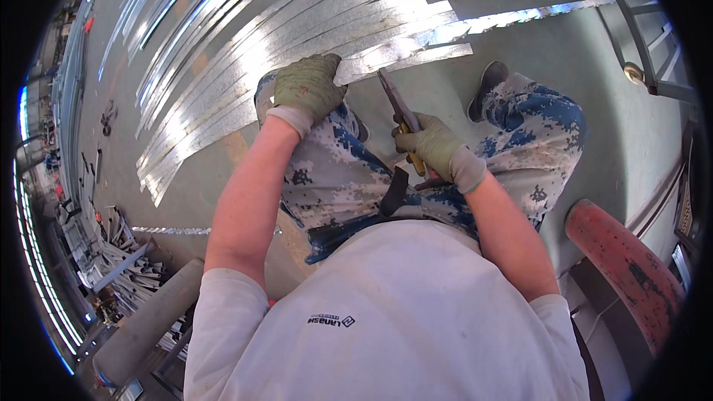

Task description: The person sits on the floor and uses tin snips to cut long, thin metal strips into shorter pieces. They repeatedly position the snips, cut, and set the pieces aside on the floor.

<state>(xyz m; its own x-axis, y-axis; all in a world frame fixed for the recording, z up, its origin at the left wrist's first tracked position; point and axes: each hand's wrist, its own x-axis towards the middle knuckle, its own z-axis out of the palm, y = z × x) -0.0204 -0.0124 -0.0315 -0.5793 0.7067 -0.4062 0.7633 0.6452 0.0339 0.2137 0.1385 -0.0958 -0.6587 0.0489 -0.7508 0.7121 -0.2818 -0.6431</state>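
My left hand point(308, 87), in an olive work glove, is curled at my bent left knee, beside the near edge of the metal strips point(297, 36). Its fingertips are hidden, so I cannot make out whether they grip anything. My right hand point(432, 145), gloved the same way, is closed round the yellow handle of a pair of tin snips point(399, 101). The long grey jaws point away from me, toward the strips. Shiny, thin and flat, the strips lie side by side on the floor in a wide fan, their far right ends uneven.
A single long strip point(520, 16) stretches rightward across the grey-green floor toward a metal frame point(631, 22). A worn red cylinder point(624, 271) is near my right side, a grey one point(152, 319) near my left. Metal offcuts point(130, 256) are piled at the left.
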